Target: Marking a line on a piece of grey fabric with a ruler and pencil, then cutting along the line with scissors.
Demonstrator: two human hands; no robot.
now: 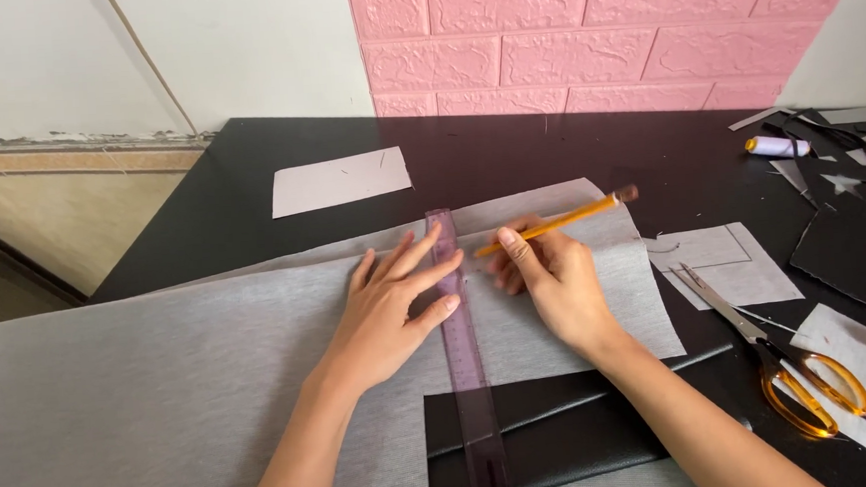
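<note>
Left hand: our left hand (392,306) lies flat, fingers spread wide, palm down on the grey fabric (161,390); it grasps nothing, and its fingertips press on the ruler.
Ruler: the translucent purple ruler (463,352) runs lengthwise away from us across the fabric and over the black sheet (564,421); it lies just right of our left palm, under the fingertips.
Right hand: our right hand (553,281) is closed around the pencil, thumb and fingers pinching the lower shaft.
Pencil: the yellow pencil (552,224) slants up and to the right from the grip; its tip meets the fabric just beside the ruler's right edge, and its dark end points toward the wall.
Fabric: it covers the near left of the black table (508,154), with both hands resting on it.
Scissors: orange-handled scissors (771,358) lie well right of our right hand.
Other items: a small pale piece (341,181) lies beyond the fabric; a lilac thread spool (776,146) sits at far right.
</note>
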